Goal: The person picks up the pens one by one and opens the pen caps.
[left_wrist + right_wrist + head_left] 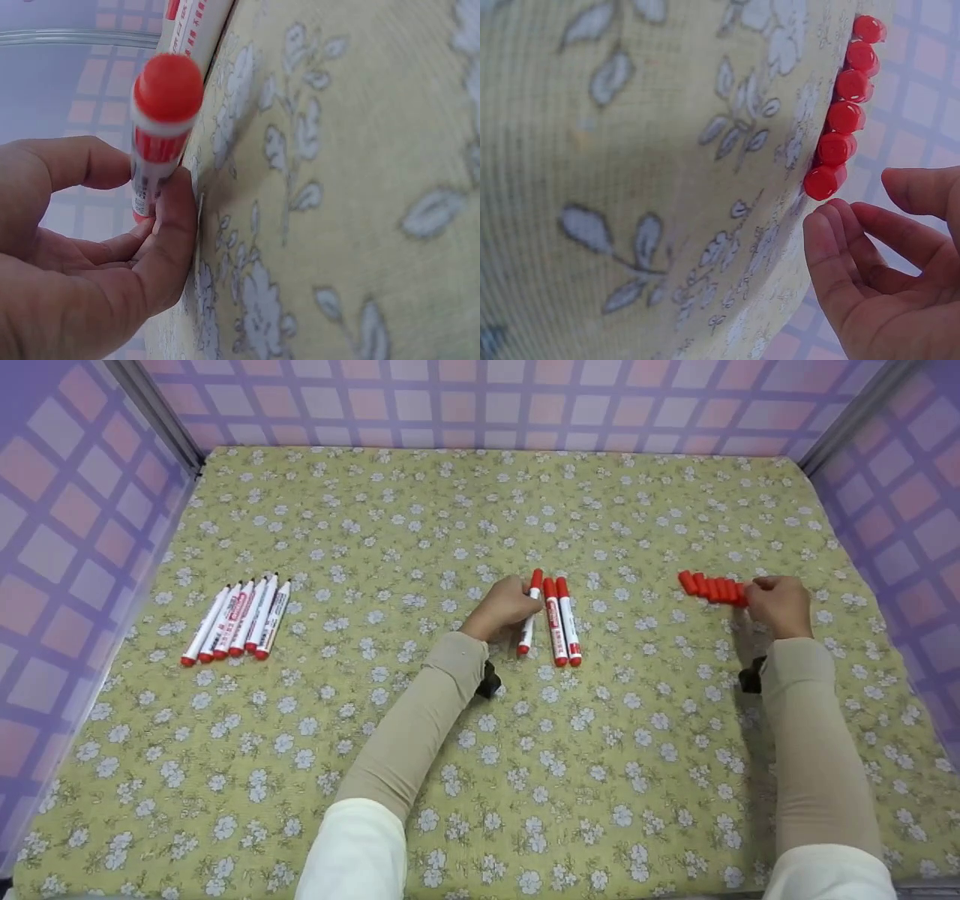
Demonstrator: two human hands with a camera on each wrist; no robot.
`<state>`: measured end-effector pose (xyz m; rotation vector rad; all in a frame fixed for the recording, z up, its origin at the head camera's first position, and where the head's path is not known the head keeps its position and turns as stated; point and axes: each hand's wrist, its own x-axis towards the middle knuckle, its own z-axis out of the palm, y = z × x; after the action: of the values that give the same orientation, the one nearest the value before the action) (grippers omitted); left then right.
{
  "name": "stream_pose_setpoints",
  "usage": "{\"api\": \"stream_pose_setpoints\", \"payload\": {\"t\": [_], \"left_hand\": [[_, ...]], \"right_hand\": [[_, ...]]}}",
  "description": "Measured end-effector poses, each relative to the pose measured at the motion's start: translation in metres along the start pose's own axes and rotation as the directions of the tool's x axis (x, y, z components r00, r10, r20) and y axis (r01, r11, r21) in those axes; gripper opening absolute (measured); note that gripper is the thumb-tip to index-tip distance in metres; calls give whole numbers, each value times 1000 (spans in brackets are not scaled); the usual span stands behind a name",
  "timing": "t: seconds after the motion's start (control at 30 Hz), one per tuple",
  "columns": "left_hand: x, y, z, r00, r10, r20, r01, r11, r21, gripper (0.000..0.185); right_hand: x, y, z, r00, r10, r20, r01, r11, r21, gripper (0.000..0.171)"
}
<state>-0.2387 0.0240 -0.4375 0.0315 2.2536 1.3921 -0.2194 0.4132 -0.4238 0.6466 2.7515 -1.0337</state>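
Red-capped marker lies on the floral cloth, pinched by the left hand beside two capped markers. Right hand, fingers loosely curled and holding nothing, reaches the row of red caps.

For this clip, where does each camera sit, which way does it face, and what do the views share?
Head: above, facing forward and down at the floral cloth; both sleeved arms show.
Left wrist: low beside the left hand, whose fingers pinch a capped marker.
Right wrist: low beside the right hand, facing the row of red caps.
Shared: the head view also shows that marker and cap row.
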Motion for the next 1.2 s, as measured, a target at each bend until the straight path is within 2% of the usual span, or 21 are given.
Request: {"api": "stream_pose_setpoints", "payload": {"t": [0.23, 0.33, 0.53, 0.67, 0.8, 0.9, 1.07, 1.2], "left_hand": [[-2, -2, -1, 999, -38, 15, 39, 999, -30, 6], [-3, -2, -2, 999, -46, 10, 47, 999, -24, 15], [-7, -2, -9, 1000, 2, 2, -2, 1000, 17, 29], [-8, -3, -14, 999, 36, 28, -36, 999, -5, 29], [-10, -3, -18, 993, 103, 63, -103, 995, 4, 32], [-12, -3, -24, 976, 193, 101, -198, 980, 39, 34], [-16, -4, -33, 932, 332, 146, -347, 933, 95, 33], [-19, -5, -37, 913, 379, 154, -399, 907, 136, 31]], "right_hand": [[-3, -6, 2, 999, -40, -11, 40, 999, 25, 58], [-3, -10, 6, 998, -63, -27, 64, 998, 23, 55], [-6, -24, 14, 995, -100, 22, 100, 995, 11, 55], [-10, -35, 18, 987, -123, 99, 123, 992, 5, 59], [-16, -47, 22, 971, -181, 156, 182, 983, 6, 61], [-21, -55, 25, 956, -231, 179, 231, 973, 22, 63], [-29, -69, 32, 929, -310, 201, 310, 950, 35, 64], [-33, -84, 38, 903, -357, 240, 357, 933, 46, 60]]}}
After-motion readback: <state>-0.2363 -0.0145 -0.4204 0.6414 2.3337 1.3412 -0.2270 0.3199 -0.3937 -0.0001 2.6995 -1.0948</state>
